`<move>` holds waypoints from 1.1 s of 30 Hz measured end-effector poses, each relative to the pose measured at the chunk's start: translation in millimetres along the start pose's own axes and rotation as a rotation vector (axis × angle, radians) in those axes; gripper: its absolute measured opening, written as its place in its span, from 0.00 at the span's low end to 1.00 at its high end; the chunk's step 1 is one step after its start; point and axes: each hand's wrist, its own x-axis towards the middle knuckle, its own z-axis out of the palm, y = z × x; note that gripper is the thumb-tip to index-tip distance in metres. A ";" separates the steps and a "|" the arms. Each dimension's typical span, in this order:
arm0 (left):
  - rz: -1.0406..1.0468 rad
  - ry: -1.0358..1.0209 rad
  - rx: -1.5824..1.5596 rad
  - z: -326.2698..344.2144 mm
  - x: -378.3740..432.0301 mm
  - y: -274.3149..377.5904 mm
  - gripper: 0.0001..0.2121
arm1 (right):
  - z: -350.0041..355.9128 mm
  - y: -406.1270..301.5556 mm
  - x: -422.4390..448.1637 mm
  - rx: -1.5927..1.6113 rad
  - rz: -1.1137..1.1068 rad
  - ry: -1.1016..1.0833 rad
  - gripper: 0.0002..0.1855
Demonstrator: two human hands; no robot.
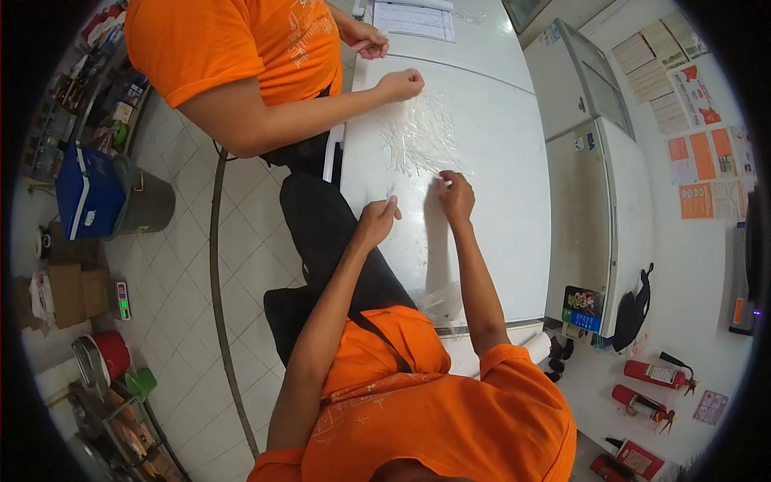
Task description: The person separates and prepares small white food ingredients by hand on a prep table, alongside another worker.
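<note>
A spread heap of thin, clear plastic strips or small packets [421, 132] lies on a white tabletop [506, 241]; their exact kind is too fine to tell. My left hand [379, 222], near the table's left edge, holds a small clear-white piece upright between thumb and fingers. At the heap's near edge, my right hand [458, 196] has its thumb and index finger together at the tips of the strips; whether it grips one cannot be made out. A crumpled clear plastic bag [444, 304] rests at the table's near end, beside my right forearm.
A co-worker in an orange shirt [295, 42] has both hands over the table's far left side, close to the heap. Papers [415, 21] lie at the far end. A white refrigerator [578, 229] stands right of the table. My legs are against its left edge.
</note>
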 end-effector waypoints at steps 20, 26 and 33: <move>0.260 0.360 0.194 3.6 5.5 -7.2 0.20 | -41.6 -6.3 -11.4 -0.044 0.021 -0.150 0.06; 0.096 -0.033 0.105 6.8 -3.2 12.2 0.20 | -60.2 -57.0 -33.3 -0.071 -0.300 -0.668 0.10; 0.024 0.068 0.241 2.3 -1.8 12.0 0.19 | -12.3 -30.7 -1.2 0.054 -0.038 -0.017 0.10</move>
